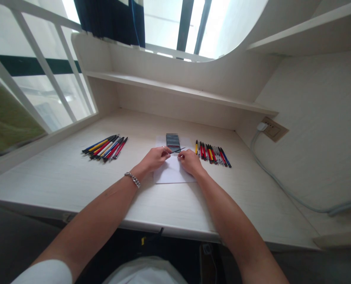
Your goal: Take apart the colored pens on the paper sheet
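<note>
My left hand is closed in a pinch on a thin dark stick, perhaps a pen refill, which points to the right. My right hand is close beside it with thumb and fingers pinched together; whatever they hold is too small to make out. Both hands are over white paper on the desk. Just beyond them lies a grey-blue flat pack with a red strip, its lower end near the stick.
Several pens in mixed colours lie in a fanned pile on the left of the white desk. A row of pens lies right of the paper. A shelf spans the back. A white cable runs from the wall socket.
</note>
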A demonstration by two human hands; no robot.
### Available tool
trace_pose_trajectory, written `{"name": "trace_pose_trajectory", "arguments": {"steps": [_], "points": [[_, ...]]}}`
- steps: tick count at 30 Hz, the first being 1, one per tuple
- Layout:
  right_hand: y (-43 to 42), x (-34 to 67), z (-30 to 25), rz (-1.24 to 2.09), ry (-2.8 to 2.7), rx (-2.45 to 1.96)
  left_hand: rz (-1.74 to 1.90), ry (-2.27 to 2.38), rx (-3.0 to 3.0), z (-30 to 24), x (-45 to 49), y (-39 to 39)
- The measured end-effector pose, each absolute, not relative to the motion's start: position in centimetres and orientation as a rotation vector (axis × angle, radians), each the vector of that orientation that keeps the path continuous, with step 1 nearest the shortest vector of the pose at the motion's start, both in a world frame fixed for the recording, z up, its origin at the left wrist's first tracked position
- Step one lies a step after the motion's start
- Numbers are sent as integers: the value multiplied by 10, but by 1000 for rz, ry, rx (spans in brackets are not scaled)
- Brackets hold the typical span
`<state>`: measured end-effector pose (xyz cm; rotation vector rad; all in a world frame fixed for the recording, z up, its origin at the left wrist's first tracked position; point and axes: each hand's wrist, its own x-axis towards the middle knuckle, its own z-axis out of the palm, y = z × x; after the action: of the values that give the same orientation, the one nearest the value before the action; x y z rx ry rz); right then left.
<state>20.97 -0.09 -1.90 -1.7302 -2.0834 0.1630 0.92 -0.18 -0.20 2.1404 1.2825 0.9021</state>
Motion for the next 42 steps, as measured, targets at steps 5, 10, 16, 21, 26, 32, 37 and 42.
{"name": "trace_pose_trajectory", "arguments": {"steps": [5, 10, 16, 21, 26, 32, 37, 42], "points": [[-4, 215, -15, 209, -2140, -1709, 889, 1299, 2146, -3, 9, -1], [-7, 233, -2, 340, -1868, -1525, 893, 1274, 2129, -6, 7, 1], [-10, 248, 7, 415, -1699, -1313, 884, 1263, 2118, -7, 7, 0], [-18, 242, 13, 335, -1735, -1290, 872, 1253, 2117, -6, 8, -1], [-22, 239, 17, 292, -1794, -1299, 889, 1245, 2101, -6, 8, -1], [-25, 235, 17, 302, -1842, -1283, 874, 1243, 2098, -4, 9, -3], [-22, 227, 9, 387, -1826, -1283, 830, 1265, 2116, -2, 10, -5], [-12, 228, -3, 501, -1772, -1320, 867, 1256, 2081, -1, 10, -4]]}}
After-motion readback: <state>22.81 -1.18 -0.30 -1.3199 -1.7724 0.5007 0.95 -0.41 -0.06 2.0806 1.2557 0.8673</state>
